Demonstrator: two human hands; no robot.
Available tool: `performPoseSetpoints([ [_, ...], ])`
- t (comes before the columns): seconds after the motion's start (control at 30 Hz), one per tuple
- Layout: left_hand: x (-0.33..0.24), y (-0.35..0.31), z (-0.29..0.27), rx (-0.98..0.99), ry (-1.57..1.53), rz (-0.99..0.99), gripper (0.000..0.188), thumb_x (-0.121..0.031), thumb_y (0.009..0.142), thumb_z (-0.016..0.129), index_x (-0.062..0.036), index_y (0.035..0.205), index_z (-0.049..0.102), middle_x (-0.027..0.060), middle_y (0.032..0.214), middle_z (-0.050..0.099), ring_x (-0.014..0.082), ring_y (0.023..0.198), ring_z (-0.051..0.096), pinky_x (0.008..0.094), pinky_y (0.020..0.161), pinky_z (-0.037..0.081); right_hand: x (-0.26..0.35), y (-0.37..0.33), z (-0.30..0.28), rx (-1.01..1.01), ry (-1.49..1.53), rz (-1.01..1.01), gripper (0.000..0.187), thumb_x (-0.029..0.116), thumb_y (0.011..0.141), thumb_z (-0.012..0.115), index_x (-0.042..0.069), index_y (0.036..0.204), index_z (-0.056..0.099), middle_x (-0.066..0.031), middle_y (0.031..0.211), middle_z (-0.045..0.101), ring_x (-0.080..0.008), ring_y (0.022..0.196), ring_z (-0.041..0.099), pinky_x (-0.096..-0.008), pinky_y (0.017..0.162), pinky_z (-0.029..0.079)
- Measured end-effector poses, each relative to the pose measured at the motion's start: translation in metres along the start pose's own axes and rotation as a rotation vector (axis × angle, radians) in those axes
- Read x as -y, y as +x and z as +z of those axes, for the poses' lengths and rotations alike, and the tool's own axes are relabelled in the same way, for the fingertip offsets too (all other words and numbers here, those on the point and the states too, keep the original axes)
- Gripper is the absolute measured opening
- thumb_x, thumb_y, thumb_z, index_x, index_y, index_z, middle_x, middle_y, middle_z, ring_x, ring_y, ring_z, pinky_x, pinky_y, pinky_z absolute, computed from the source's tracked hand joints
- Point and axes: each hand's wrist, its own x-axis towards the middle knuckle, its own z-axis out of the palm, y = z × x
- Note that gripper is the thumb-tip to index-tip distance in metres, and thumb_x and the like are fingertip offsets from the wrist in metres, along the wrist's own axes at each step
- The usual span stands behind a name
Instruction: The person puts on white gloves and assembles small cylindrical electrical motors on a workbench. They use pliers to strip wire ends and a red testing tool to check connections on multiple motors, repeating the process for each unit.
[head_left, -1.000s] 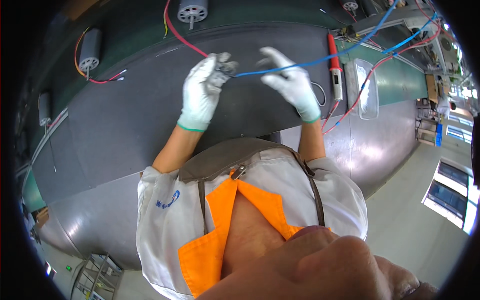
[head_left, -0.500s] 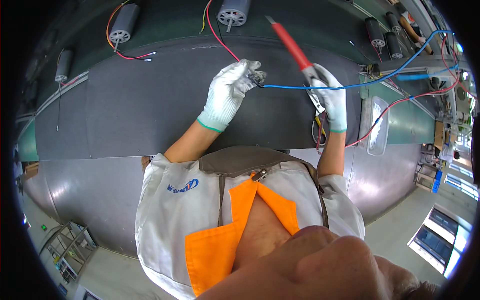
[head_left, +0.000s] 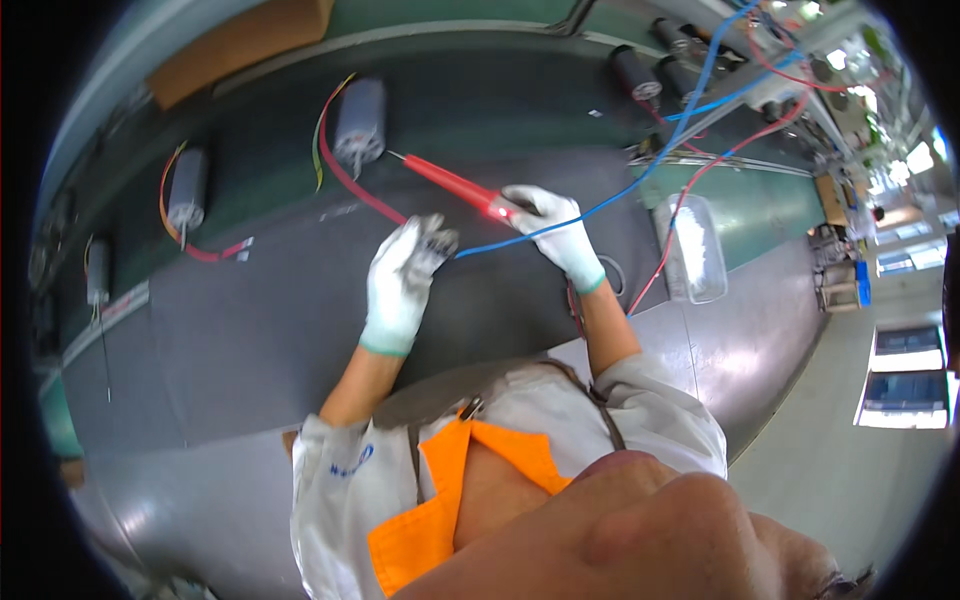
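My right hand [head_left: 553,235], in a white glove with a green cuff, is closed around a red test probe [head_left: 450,183]. Its thin metal tip points up and left, close to the shaft end of a grey motor [head_left: 362,120]. My left hand [head_left: 398,285], gloved alike with greyed fingertips, pinches the end of the red lead [head_left: 352,182] from that motor. A blue wire [head_left: 625,192] also ends at those fingers and runs right, across my right hand. The joint inside the left fingers is hidden.
More motors with leads stand to the left, one being a grey motor [head_left: 188,190]. Dark motors [head_left: 636,75] sit at the far right. A clear plastic tray [head_left: 712,275] lies right of the dark mat [head_left: 240,330], near a red wire [head_left: 665,245]. A cardboard box [head_left: 240,50] is at the back.
The view has shifted, bringing the motors lower and rightward in the picture. My right hand has moved closer to the left one, and the probe has swung leftward, its tip now near the motor.
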Motion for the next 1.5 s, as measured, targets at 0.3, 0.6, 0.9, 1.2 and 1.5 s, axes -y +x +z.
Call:
performPoseSetpoints([
  [0.3,0.018,0.025,-0.019,-0.06,0.067,-0.062,0.035,-0.03,0.106,0.055,0.0031,0.114,0.065,0.0158,0.104,0.07,0.0279,0.096,0.069,0.0433,0.092,0.054,-0.053,-0.06,-0.059,-0.247,-0.62,-0.013,0.056,0.012,0.083,0.072,0.007,0.137,0.057,-0.0169,0.104,0.069,-0.0309,0.087,0.068,-0.0414,0.085,0.055],
  [0.6,-0.062,0.0,-0.045,-0.367,1.564,0.51,0.027,-0.02,0.103,0.057,-0.0003,0.094,0.073,0.0112,0.085,0.073,0.0236,0.079,0.068,0.0372,0.077,0.052,0.016,-0.042,-0.021,0.075,0.842,0.108,0.047,0.035,0.104,0.057,-0.007,0.122,0.065,-0.0153,0.093,0.075,-0.0172,0.079,0.072,-0.0293,0.071,0.057],
  [0.9,-0.019,-0.01,0.002,0.217,2.043,0.606,0.046,-0.014,0.082,0.069,-0.0042,0.126,0.064,0.0165,0.109,0.07,0.0342,0.096,0.065,0.0473,0.086,0.051,-0.065,0.044,-0.063,0.092,-0.045,0.014,0.048,0.033,0.095,0.066,0.002,0.13,0.061,-0.0242,0.114,0.07,-0.0391,0.107,0.069,-0.0412,0.091,0.054],
  [1.2,0.149,0.096,0.07,1.266,1.693,0.608,0.051,-0.031,0.09,0.065,-0.0124,0.137,0.057,0.0061,0.121,0.063,0.0248,0.117,0.059,0.0432,0.102,0.044,-0.243,0.286,-0.164,-0.254,-1.072,0.535,0.046,0.028,0.091,0.058,0.015,0.134,0.048,-0.023,0.127,0.066,-0.0418,0.117,0.066,-0.0534,0.095,0.053],
  [1.5,0.158,0.108,0.076,1.177,1.531,0.393,0.053,-0.027,0.084,0.071,-0.0093,0.132,0.058,0.0118,0.125,0.06,0.03,0.125,0.053,0.0465,0.104,0.043,-0.333,0.307,-0.188,-0.498,0.014,0.742,0.079,0.014,0.093,0.065,0.028,0.156,0.02,-0.0169,0.11,0.067,-0.0331,0.082,0.07,-0.0471,0.057,0.057],
])
